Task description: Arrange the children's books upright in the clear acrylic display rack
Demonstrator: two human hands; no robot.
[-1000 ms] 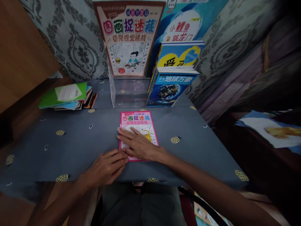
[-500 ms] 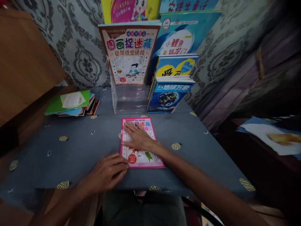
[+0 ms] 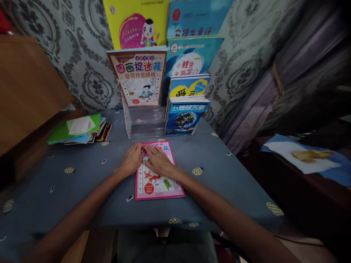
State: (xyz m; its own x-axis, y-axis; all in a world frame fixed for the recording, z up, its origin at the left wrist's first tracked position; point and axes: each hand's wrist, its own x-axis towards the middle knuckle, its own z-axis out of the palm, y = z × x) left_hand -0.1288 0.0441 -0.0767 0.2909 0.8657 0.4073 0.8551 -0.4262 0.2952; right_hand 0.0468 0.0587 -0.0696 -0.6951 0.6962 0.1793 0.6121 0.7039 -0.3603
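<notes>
A pink-bordered children's book lies flat on the cloth-covered table, its cover showing a fox and a green leaf. Across its upper part rests my right hand, fingers stretched out and lying flat, hiding some of the title. My left hand is at the upper left edge of the book, with its fingers stretched out against the edge and the fingertips close to those of my right hand. Neither hand grips the book.
Behind the book stands a clear plastic rack holding several upright books, among them a brown-bordered picture book and a blue globe book. A stack topped by a green book lies at the left. A curtain hangs at the right.
My left hand has moved up from the book's lower left corner to its upper left edge. My right hand stays on the cover. The camera view has shifted slightly.
</notes>
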